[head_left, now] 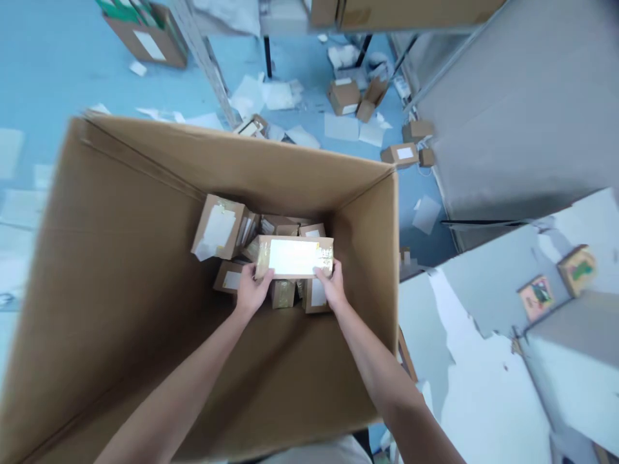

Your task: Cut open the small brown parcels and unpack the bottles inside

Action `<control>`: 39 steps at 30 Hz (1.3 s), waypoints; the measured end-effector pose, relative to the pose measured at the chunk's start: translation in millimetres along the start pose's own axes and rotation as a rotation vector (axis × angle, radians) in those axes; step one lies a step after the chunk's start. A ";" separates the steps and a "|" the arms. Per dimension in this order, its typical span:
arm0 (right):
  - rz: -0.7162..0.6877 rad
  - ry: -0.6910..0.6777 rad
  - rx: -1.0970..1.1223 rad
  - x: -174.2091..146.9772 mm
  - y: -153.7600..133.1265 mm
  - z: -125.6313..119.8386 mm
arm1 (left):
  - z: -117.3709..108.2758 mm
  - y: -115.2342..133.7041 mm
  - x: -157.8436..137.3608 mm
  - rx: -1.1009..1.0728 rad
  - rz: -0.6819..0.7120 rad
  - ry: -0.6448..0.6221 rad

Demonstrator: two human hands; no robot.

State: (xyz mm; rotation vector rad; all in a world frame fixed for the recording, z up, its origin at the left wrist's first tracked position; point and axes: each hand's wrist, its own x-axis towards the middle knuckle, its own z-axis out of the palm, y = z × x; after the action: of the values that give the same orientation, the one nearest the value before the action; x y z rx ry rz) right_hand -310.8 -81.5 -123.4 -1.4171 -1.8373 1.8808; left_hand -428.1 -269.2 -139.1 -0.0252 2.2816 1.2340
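Observation:
Both my hands reach down inside a large open cardboard carton [232, 145]. Between them is a long cardboard box [264, 254] with a white label [294, 256] on top and shiny tape at its ends. My left hand [252, 289] grips its left end, thumb on the near edge. At the right end, my right hand [333, 283] grips it the same way. Smaller taped boxes lie beneath it, partly hidden. A larger labelled box [218, 227] leans to the left of it, and another box [316, 296] shows under my right hand.
Scraps of paper [265, 93] and small boxes [344, 96] litter the blue floor beyond the carton. A metal-legged table [206, 58] stands ahead. To the right are a grey wall [522, 116] and a white surface [483, 386]. Another carton [145, 42] sits at the upper left.

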 end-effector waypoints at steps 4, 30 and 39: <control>-0.107 -0.084 0.052 -102.2 -54.2 -12.7 | -76.0 53.4 -92.3 -0.028 0.074 0.026; -0.257 0.176 0.162 -166.6 -108.2 -411.8 | 165.5 228.6 -296.5 -0.174 0.315 -0.518; -0.175 0.066 0.105 -94.2 -77.2 -434.4 | 228.5 213.2 -283.2 -0.278 0.146 -0.459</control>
State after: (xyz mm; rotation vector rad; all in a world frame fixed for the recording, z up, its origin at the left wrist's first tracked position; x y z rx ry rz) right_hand 2.0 175.6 75.5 -1.2262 -1.7433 1.7950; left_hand -139.8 -32.7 58.1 0.2982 1.7336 1.4506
